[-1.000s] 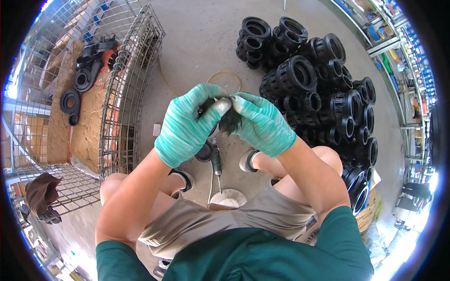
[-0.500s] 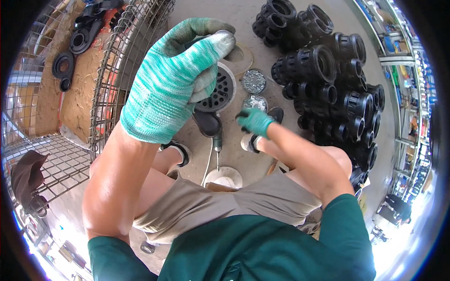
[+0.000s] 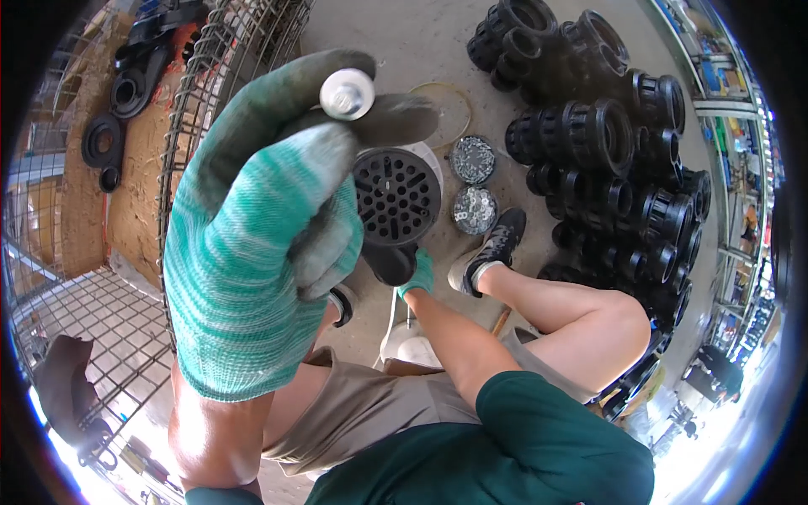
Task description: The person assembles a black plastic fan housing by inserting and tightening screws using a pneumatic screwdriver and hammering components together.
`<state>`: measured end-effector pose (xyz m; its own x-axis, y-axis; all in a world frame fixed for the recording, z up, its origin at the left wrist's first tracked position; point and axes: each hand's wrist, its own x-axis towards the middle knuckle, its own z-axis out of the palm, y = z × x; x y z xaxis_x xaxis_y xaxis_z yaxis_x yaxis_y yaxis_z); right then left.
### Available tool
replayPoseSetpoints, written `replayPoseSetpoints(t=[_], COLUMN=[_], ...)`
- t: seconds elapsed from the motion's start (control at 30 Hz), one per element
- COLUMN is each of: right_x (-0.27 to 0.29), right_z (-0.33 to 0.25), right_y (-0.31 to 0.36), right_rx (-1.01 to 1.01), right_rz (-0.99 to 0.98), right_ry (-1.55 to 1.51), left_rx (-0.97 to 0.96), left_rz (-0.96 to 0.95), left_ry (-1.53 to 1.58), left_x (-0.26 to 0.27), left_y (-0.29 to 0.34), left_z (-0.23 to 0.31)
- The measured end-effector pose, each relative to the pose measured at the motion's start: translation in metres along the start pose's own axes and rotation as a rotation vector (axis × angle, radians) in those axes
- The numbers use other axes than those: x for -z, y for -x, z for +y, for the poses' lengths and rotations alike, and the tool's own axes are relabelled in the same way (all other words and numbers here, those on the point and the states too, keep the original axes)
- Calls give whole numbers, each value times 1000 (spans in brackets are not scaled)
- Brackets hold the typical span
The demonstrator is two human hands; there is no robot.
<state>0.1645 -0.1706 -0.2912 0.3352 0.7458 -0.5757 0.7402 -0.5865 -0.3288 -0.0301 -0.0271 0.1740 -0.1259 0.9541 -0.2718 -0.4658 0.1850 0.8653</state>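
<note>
My left hand (image 3: pixel 269 227), in a green-and-white knitted glove with grey fingers, is raised close to the view. Its fingers are closed on a screw with a round pale washer (image 3: pixel 347 94). Below it is a round black perforated part (image 3: pixel 396 195) with a stubby black outlet, on a pale round surface. My gloved right hand (image 3: pixel 418 274) is down behind that outlet, where a power drill lies. The drill's thin bit (image 3: pixel 410 316) shows beneath the wrist, but its body and the fingers of this hand are hidden.
Two round tins, one of screws (image 3: pixel 472 160) and one of washers (image 3: pixel 475 209), stand on the floor right of the black part. Black pipe fittings (image 3: pixel 581 135) are piled at the right. A wire cage (image 3: pixel 189 109) with black parts stands left. My right shoe (image 3: pixel 497 252) is near the tins.
My left hand has come closer to the view, and the screw with its washer now shows. My right hand has moved from near the tins down and left, behind the black outlet.
</note>
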Motion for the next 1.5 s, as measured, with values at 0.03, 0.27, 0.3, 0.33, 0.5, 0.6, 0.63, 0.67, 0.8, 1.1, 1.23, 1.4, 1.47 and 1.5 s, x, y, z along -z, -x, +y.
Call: replayPoseSetpoints(t=[0.03,0.27,0.3,0.33,0.5,0.6,0.63,0.67,0.8,1.1,1.23,1.4,1.47,1.5], right_x=[5,95,116,133,252,346,374,403,471,458,473,462,454,451], right_z=[5,-10,-18,-25,-90,-149,-162,-178,-230,-262,-276,-294,-295,-297], right_y=[-3,-23,-28,-35,-20,33,50,67,121,111,95,85,75,74], right_rx=[40,231,242,198,202,353,378,400,624,759,822,792,836,852], right_rz=[-20,-120,-104,-110,-236,-318,-384,-467,-477,-457,-599,-372,-350,-334], right_ry=[-12,-243,-245,-415,-737,-882,-965,-980,-1077,-1402,-1677,-1727,-1691,-1668], left_rx=[-13,-8,-16,-15,-75,-65,-48,-34,-33,80,107,124,136,138], left_rz=[-33,50,62,17,-135,-149,-148,-140,-116,-140,-118,-107,-102,-92], left_ry=[36,121,121,115,131,83,41,108,64,-50,-88,-99,-99,-100], left_x=[6,4,1,3,8,5,5,8,12,18,26,26,24,24], left_y=[-2,-9,-10,-12,-11,-7,-8,-9,-9,-3,-12,-22,-26,-27], left_z=[-4,-3,-3,-5,-12,-13,-17,-18,-19,-34,-45,-52,-53,-52])
